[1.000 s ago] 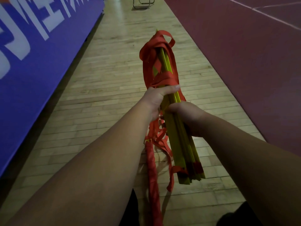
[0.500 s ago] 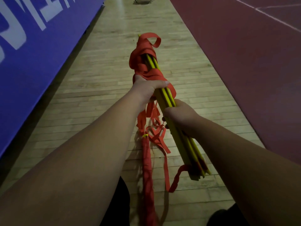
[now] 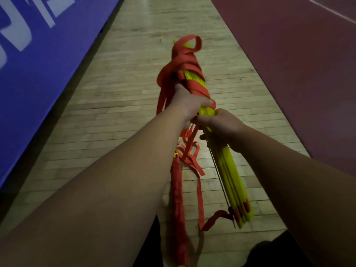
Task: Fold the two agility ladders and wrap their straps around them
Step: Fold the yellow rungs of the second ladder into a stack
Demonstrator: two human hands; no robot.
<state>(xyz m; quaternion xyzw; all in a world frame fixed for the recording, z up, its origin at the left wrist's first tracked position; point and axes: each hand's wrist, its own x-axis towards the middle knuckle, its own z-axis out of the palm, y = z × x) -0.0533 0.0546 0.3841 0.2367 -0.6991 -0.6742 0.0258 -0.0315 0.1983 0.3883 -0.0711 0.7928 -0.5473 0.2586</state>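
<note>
A bundle of yellow ladder rungs (image 3: pixel 230 176) is held out in front of me, pointing away over the floor. Red straps (image 3: pixel 187 63) are wound round its far half, with a loop sticking up at the tip. My left hand (image 3: pixel 189 106) grips the bundle over the wrapped straps. Just behind it, my right hand (image 3: pixel 221 125) grips the bare yellow rungs. Loose red strap ends (image 3: pixel 189 158) dangle below my hands. A second red-wrapped bundle (image 3: pixel 178 191) lies lengthwise on the floor beneath, partly hidden by my left forearm.
Pale wooden floorboards (image 3: pixel 119 116) run ahead. A blue padded wall with white letters (image 3: pixel 38 54) stands along the left. A dark red court surface (image 3: pixel 298 64) covers the right side. My dark shoes or trousers (image 3: pixel 269 253) show at the bottom edge.
The bundle has swung its far end to the right. My left hand slid nearer to my right hand, and more red strap now lies wound round the far half.
</note>
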